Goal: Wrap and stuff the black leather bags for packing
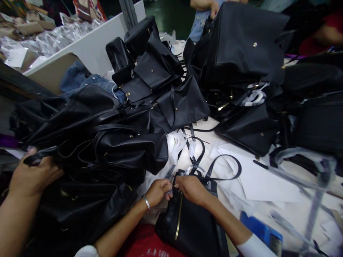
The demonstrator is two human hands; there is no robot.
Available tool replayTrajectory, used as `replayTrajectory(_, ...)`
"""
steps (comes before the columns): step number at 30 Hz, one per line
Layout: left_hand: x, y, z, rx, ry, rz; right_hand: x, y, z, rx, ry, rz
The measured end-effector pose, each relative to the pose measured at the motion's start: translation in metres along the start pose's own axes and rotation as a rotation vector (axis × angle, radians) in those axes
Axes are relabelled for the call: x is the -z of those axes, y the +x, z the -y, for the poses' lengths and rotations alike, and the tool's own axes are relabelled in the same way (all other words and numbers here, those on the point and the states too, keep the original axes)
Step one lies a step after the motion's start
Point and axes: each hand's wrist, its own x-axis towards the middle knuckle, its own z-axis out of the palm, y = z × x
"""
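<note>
A black handbag (198, 221) with a gold zipper (179, 217) lies in front of me, its looped strap (227, 167) trailing over the table. At the bag's upper left edge, by the zipper's end, my left hand (159, 191), with a silver bracelet (146, 202) at the wrist, pinches its fingertips together. Right beside it, my right hand (191, 189) is also closed in a pinch, resting over the bag's top edge. The small part between the fingertips of both hands is too hidden to name.
Black bags (128, 146) are heaped to the left and ahead, more (246, 46) at the right. A co-worker's hand (34, 175) grips a black strap at far left; another person's hand (213, 9) is at the back. White sheets (262, 178) and a blue object (261, 232) lie right.
</note>
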Motion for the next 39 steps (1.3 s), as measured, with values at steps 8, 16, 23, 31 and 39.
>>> replayTrajectory(8, 0.002, 0.015, 0.001, -0.029, -0.086, -0.106, 0.01, 0.073, -0.042, -0.58, -0.108, -0.03)
replayTrajectory(16, 0.016, 0.015, 0.01, 0.008, -0.107, -0.169, -0.006, 0.101, -0.055, -0.627, 0.079, -0.041)
replayTrajectory(23, 0.01, 0.0, -0.005, -0.189, -0.048, -0.203, -0.006, 0.036, -0.036, -0.281, 0.807, -0.259)
replayTrajectory(31, -0.017, -0.03, -0.024, -0.487, 0.167, -0.351, -0.032, -0.002, 0.007, -0.202, 1.139, -0.376)
replayTrajectory(39, -0.042, -0.052, -0.012, -0.445, 0.306, -0.349, -0.034, -0.046, 0.031, -0.157, 0.904, -0.399)
